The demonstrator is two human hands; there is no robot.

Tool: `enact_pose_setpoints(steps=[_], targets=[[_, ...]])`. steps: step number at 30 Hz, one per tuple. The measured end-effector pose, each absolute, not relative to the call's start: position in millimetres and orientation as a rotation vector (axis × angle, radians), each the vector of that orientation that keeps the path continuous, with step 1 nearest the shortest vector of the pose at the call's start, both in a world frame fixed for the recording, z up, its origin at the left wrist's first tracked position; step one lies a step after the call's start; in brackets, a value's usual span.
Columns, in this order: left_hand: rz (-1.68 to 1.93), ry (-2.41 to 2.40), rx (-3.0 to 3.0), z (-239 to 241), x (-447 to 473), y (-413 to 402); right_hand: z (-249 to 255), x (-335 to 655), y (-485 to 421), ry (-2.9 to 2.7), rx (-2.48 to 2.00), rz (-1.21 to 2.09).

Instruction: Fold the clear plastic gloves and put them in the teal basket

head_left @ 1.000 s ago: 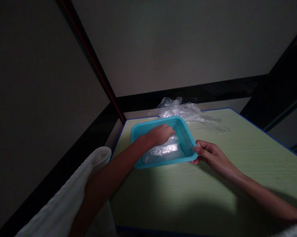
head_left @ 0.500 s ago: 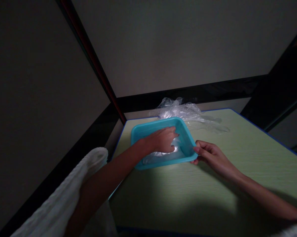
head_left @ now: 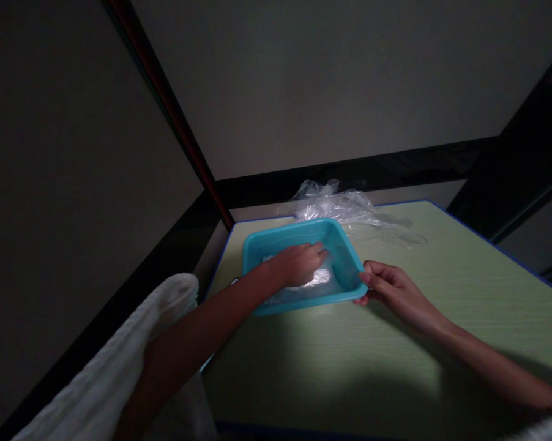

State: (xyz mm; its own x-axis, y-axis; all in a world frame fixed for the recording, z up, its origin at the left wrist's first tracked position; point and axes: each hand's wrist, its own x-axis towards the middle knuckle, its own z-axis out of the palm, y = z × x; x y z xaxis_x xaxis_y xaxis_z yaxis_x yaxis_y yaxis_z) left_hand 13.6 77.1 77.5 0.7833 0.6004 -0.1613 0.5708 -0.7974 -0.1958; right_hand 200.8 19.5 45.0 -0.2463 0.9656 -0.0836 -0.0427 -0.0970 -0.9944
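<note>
A turquoise plastic tray [head_left: 349,262] sits on a pale green table [head_left: 395,361], towards its far left corner. My left hand [head_left: 298,263] reaches inside the tray, fingers stretched and pressed flat on a clear plastic bag [head_left: 319,278] lying on the tray floor. My right hand [head_left: 388,285] grips the tray's near right corner, thumb on the rim and fingers curled under it.
A crumpled heap of clear plastic bags [head_left: 344,208] lies behind the tray at the table's far edge. A white towel [head_left: 120,367] hangs over my left shoulder. Dark frame bars and plain walls enclose the table at the back and left.
My left hand has shifted within the tray, moving from the far side towards the middle and flattening onto the bag. The right hand and tray stay put.
</note>
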Motion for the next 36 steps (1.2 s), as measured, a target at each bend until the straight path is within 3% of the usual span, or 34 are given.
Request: enact_pose_setpoints(steps=[36], targets=[[0.411, -0.98, -2.923, 80.5, 5.6, 58.8, 44.3, 201.3, 19.6, -1.375, -1.079, 1.447]])
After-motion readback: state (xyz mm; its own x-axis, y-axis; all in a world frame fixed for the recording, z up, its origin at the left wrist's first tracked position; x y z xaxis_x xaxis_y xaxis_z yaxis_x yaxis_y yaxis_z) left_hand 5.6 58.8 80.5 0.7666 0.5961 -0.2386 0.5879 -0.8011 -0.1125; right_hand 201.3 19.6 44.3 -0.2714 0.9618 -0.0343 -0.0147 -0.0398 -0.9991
